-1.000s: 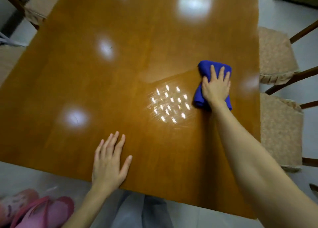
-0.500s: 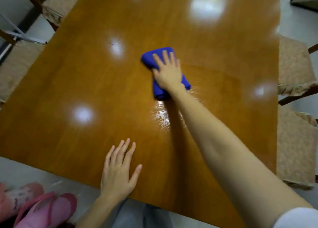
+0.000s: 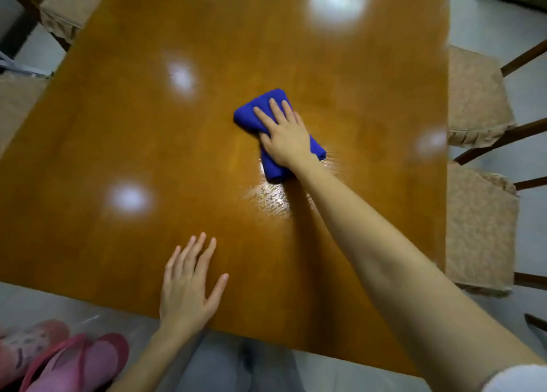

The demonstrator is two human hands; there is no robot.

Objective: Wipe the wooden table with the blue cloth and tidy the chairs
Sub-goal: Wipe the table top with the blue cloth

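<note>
Blue cloth point(image 3: 270, 167): folded into a thick pad, lying near the middle of the wooden table point(image 3: 118, 131), slightly toward its right side. Pressed flat beneath the right hand point(image 3: 285, 137), fingers straight and close together on top, not curled round it. Wet streaked patch point(image 3: 269, 199) on the tabletop just on the near side of the cloth, beside the forearm (bright lamp glare at several other spots on the varnish). Left hand point(image 3: 188, 291) resting palm-down at the near edge, well apart from the cloth, fingers straight and spread, holding nothing. Right-side chairs point(image 3: 473, 101), two in number, cushioned seats close against the table edge. Left-side chairs point(image 3: 68, 4) likewise drawn in, partly out of frame. Pink slippers point(image 3: 77, 365) on the grey floor, lower left.
</note>
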